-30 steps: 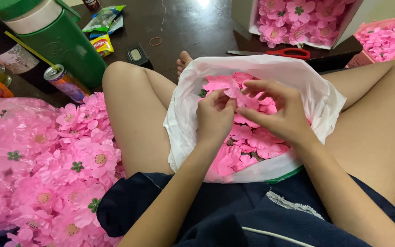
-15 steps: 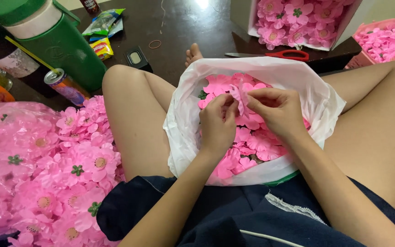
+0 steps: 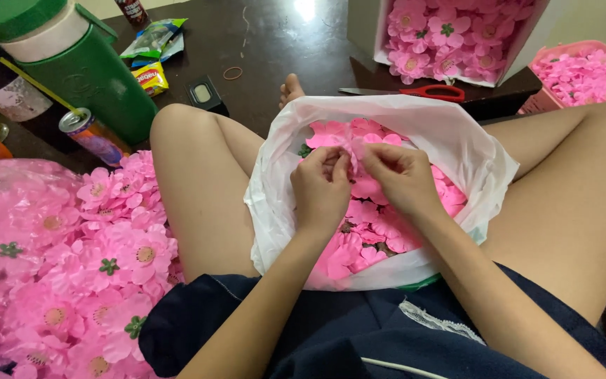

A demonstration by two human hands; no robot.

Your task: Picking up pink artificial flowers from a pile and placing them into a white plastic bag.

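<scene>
Petals fill the white plastic bag (image 3: pixel 457 151) in my lap, at the centre of the frame, and both my hands are inside its mouth. My left hand (image 3: pixel 322 191) and right hand (image 3: pixel 400 179) sit close together, fingertips pinched on one pink fabric flower (image 3: pixel 341 140) between them (just which fingers grip which petal is hard to tell). Loose pink petals (image 3: pixel 376 224) lie below my hands in the bag. At the lower left of the frame a heap of finished pink flowers (image 3: pixel 92 245) rests against my knee. Upper left stands a green jug (image 3: pixel 92 84) with a drink can (image 3: pixel 89 133) beside it. Red scissors (image 3: pixel 436 92) lie at upper right, in front of a box of flowers (image 3: pixel 450 35).
</scene>
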